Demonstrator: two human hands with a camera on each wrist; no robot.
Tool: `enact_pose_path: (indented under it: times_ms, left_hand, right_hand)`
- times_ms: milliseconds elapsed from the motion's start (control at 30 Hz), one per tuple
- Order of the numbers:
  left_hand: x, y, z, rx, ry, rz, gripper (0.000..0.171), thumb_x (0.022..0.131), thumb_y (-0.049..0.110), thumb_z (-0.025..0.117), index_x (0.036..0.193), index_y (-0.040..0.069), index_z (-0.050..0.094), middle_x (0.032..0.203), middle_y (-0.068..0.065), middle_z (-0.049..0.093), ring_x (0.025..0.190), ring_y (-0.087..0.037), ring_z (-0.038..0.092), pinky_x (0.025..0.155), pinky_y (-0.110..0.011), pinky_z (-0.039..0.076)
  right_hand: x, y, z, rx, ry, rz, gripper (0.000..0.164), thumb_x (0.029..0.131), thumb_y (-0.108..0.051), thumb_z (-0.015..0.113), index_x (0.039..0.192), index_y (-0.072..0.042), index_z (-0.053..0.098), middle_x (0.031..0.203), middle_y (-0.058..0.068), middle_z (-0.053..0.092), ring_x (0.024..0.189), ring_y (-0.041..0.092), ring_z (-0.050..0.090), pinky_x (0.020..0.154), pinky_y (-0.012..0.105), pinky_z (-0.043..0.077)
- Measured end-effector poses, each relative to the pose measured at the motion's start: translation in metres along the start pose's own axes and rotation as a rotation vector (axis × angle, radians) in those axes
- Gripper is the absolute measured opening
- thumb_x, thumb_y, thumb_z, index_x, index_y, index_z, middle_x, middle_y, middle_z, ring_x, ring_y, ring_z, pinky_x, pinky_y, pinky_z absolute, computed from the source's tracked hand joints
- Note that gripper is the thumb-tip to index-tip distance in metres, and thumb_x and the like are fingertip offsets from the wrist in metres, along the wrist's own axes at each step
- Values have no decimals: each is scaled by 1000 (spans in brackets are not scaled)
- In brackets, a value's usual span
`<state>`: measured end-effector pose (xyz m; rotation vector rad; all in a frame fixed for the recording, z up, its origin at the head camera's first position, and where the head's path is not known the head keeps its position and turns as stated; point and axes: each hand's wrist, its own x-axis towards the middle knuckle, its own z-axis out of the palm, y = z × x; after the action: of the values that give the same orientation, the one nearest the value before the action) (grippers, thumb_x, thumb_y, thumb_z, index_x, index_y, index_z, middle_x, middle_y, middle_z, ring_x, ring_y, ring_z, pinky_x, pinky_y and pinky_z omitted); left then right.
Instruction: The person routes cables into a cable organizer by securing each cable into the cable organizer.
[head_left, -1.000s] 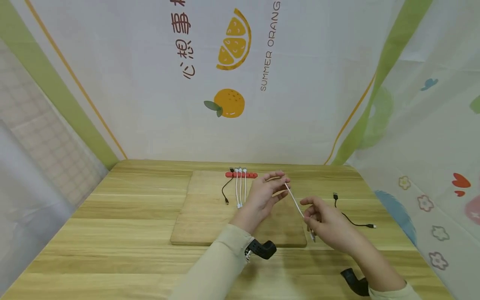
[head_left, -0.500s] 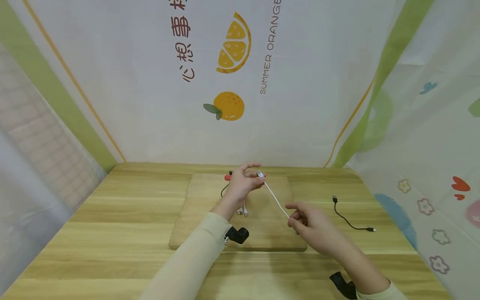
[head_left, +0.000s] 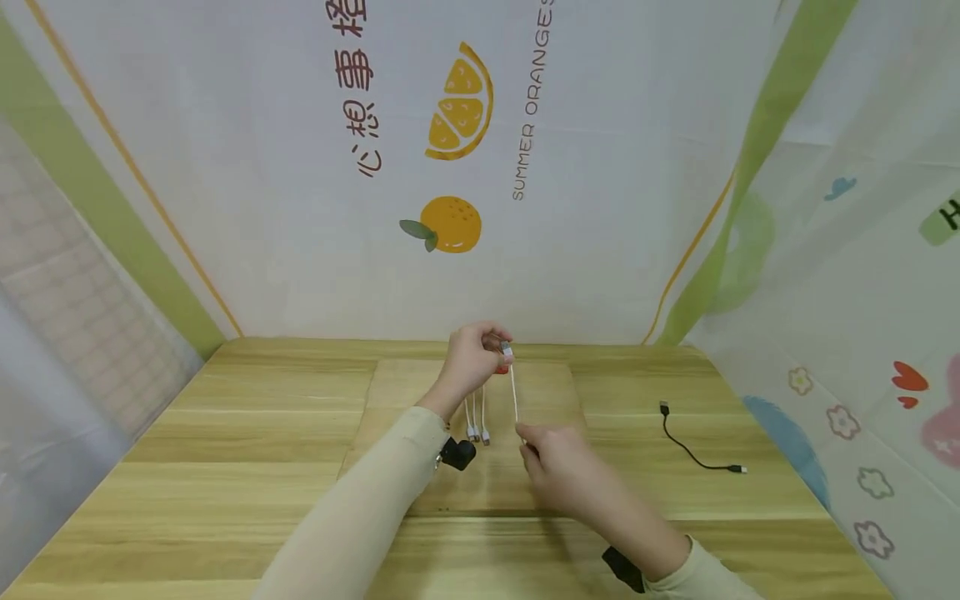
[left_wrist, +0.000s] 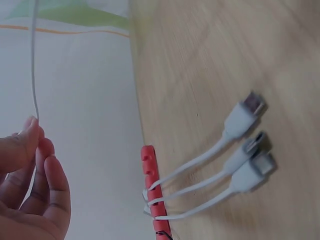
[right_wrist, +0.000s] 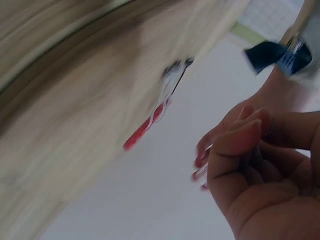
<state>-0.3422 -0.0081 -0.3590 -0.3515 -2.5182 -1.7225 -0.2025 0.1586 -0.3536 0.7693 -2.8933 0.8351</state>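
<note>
A white USB cable [head_left: 513,393] is stretched nearly upright between my two hands in the head view. My left hand [head_left: 468,360] pinches it just below the USB plug at the far end, above the red cable holder [left_wrist: 149,170]. My right hand [head_left: 562,468] pinches the cable lower down, nearer to me; its other end is hidden by the hand. Three white cables [left_wrist: 197,162] sit in slots of the holder, their plugs lying on the wooden board [left_wrist: 210,60]. Two slots toward the holder's upper end in the left wrist view hold no cable.
A black USB cable [head_left: 690,450] lies on the table [head_left: 247,433] to the right of the board. Part of another black cable [left_wrist: 164,234] shows at the holder's lower end. A printed white curtain [head_left: 585,250] hangs behind the table.
Both hands have moved left with the white cable, bringing it over the board by the red holder. The cable has swung from slanted to nearly upright in view.
</note>
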Motion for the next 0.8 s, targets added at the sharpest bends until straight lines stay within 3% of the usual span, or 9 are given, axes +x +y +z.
enact_pose_path:
  times_ms: [200, 400, 533, 633, 733, 800]
  left_hand:
    - [15, -11, -1, 141, -12, -21, 23, 91, -3, 78, 111, 8, 76, 101, -11, 77, 90, -23, 70, 64, -25, 52]
    - [36, -22, -4, 353, -36, -9, 22, 92, -4, 69, 111, 7, 74, 98, -11, 72, 82, -23, 63, 68, -30, 51]
    - [50, -24, -3, 435, -56, -23, 22, 94, -2, 64, 111, 9, 72, 101, -10, 72, 83, -24, 63, 71, -35, 51]
    - [57, -26, 1, 475, -88, -37, 21, 96, -1, 62, 111, 10, 72, 103, -9, 73, 82, -23, 62, 68, -34, 50]
    - [63, -27, 5, 537, -131, -38, 22, 97, -2, 61, 111, 11, 73, 105, -7, 74, 80, -21, 61, 64, -32, 48]
    - [68, -29, 8, 581, -148, -25, 25, 96, -3, 60, 112, 9, 75, 106, -7, 75, 81, -21, 60, 64, -33, 47]
  right_hand:
    - [24, 2, 13, 28, -35, 70, 26, 102, 4, 56, 122, 10, 71, 76, 13, 67, 55, 10, 43, 53, 24, 36]
    - [57, 29, 30, 15, -75, 110, 30, 101, 3, 58, 127, 11, 70, 114, 23, 78, 78, 19, 64, 76, 39, 58]
    - [74, 41, 35, -14, -96, 115, 30, 99, 2, 59, 125, 9, 73, 117, 23, 78, 93, 24, 72, 91, 47, 61]
    - [82, 45, 37, -52, -129, 108, 21, 98, 2, 56, 105, 4, 76, 98, 17, 77, 90, 23, 68, 86, 44, 60]
    - [87, 46, 41, -88, -166, 100, 21, 96, 2, 55, 81, -3, 67, 75, 9, 62, 77, 20, 58, 72, 36, 52]
    - [90, 47, 43, -96, -182, 100, 25, 97, 2, 54, 75, -6, 61, 70, 5, 52, 72, 19, 51, 67, 34, 45]
